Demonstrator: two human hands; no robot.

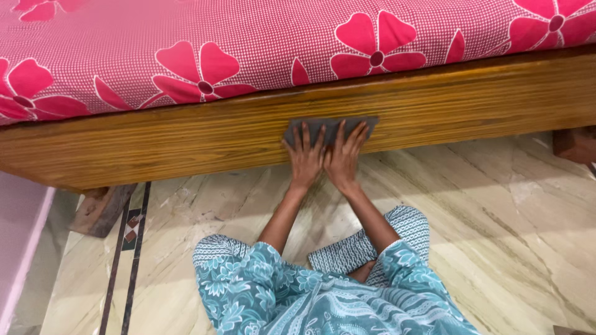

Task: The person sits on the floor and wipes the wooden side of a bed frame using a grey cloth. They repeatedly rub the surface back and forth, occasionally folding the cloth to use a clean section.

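A grey cloth (330, 128) is pressed flat against the side of the wooden bed frame (186, 139) by both hands, just below the pink flowered mattress (248, 43). The left hand (305, 158) and right hand (343, 158) are laid side by side, touching, with fingers spread open over the cloth rather than closed around it. The marble floor (484, 211) is seen beneath.

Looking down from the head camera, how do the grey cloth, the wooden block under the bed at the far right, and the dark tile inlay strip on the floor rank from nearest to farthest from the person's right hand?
1. grey cloth: flat on the bed's wooden side rail, directly under the right hand.
2. dark tile inlay strip: on the floor, off to the left.
3. wooden block: under the bed frame, at the far right edge.
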